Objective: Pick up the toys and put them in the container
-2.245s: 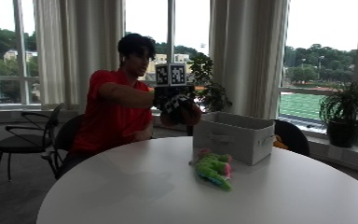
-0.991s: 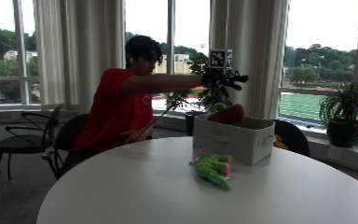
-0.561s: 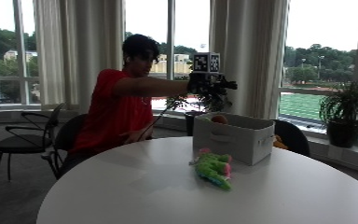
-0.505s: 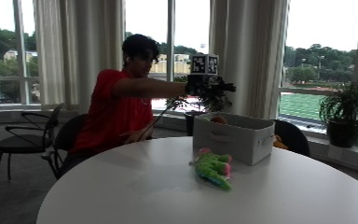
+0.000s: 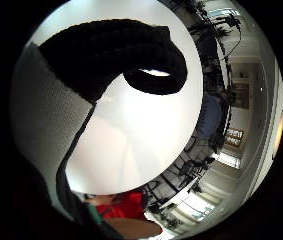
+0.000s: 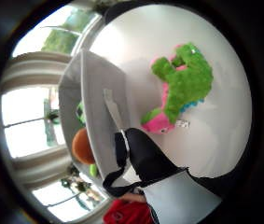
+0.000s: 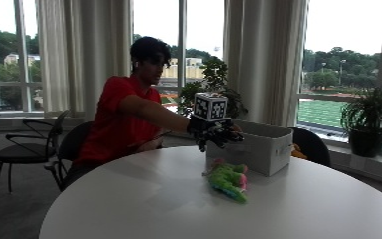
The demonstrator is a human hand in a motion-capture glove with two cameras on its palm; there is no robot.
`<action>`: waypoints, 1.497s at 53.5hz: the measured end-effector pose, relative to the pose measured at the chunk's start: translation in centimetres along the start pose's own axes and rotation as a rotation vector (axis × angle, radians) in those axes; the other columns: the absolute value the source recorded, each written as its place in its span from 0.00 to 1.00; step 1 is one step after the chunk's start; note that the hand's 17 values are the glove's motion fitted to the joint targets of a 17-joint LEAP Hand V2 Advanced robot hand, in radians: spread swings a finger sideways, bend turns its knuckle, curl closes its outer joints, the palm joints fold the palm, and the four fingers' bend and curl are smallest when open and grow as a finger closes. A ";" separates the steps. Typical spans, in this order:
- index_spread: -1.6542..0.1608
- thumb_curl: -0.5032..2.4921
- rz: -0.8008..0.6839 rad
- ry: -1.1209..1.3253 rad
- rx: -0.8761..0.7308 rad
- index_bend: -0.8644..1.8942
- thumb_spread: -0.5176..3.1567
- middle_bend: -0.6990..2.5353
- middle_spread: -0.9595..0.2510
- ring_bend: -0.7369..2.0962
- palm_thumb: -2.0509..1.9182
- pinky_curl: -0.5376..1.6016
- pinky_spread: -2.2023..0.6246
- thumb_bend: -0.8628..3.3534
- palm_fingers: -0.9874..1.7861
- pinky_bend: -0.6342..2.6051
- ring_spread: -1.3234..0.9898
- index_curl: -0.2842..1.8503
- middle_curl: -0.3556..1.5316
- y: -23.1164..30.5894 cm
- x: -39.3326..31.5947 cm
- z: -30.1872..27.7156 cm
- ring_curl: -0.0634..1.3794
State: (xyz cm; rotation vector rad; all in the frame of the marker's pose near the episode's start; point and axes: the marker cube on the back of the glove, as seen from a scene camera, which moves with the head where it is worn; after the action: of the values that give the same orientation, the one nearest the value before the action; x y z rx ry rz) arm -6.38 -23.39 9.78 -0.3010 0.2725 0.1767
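Note:
A green and pink plush toy (image 7: 229, 179) lies on the round white table (image 7: 144, 199), just in front of the pale fabric container (image 7: 260, 149). My gloved right hand (image 7: 214, 133) hovers at the container's near left corner, above and slightly behind the plush, its fingers hanging loosely and holding nothing. The thumb side palm view shows the plush (image 6: 183, 88) below the palm, beside the container (image 6: 96, 102). An orange toy (image 6: 82, 145) and something green lie inside the container. In the little finger side view a black finger (image 5: 116, 50) curls over the bare table (image 5: 131, 135).
A dark chair (image 7: 311, 144) stands behind the container, and a black chair (image 7: 25, 149) is off to the left. Potted plants (image 7: 370, 122) line the window sill. The person's other hand stays out of sight.
The hand has come down from above the container to its near corner, over the plush. The orange toy seen at the container's top has dropped inside.

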 end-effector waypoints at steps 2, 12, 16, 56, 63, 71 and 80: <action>0.70 0.29 0.000 0.002 -0.008 0.36 0.44 0.24 0.76 0.35 0.51 0.40 0.82 0.20 0.26 0.61 0.59 0.25 0.27 -0.4 -0.2 0.9 0.24; 0.70 0.28 0.005 0.023 -0.053 0.36 0.43 0.25 0.76 0.34 0.51 0.40 0.82 0.20 0.28 0.61 0.59 0.24 0.26 -2.8 -1.6 5.2 0.24; 0.70 0.28 0.029 0.040 -0.091 0.36 0.43 0.25 0.75 0.34 0.51 0.40 0.82 0.19 0.28 0.61 0.59 0.24 0.26 -3.7 -1.8 6.9 0.24; 0.69 0.35 -0.002 0.245 0.089 0.53 0.44 0.33 0.60 0.54 0.67 0.40 0.64 0.26 0.66 0.58 0.39 0.32 0.27 -4.0 -0.9 9.1 0.36; 0.70 0.38 -0.012 0.148 0.097 0.54 0.40 0.39 0.52 0.57 0.69 0.40 0.63 0.26 0.74 0.54 0.37 0.35 0.31 -2.7 -1.1 7.9 0.38; 0.70 0.41 -0.003 0.117 0.119 0.55 0.35 0.44 0.48 0.60 0.69 0.41 0.62 0.26 0.78 0.52 0.37 0.40 0.36 -2.0 -0.4 4.6 0.42; 0.70 0.44 -0.005 0.113 0.246 0.55 0.32 0.48 0.47 0.62 0.68 0.43 0.62 0.26 0.78 0.52 0.37 0.44 0.40 -1.4 0.7 -1.9 0.43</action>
State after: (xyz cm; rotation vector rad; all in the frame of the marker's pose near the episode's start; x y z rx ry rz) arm -5.88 -25.21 8.18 -0.0672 0.4018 0.1195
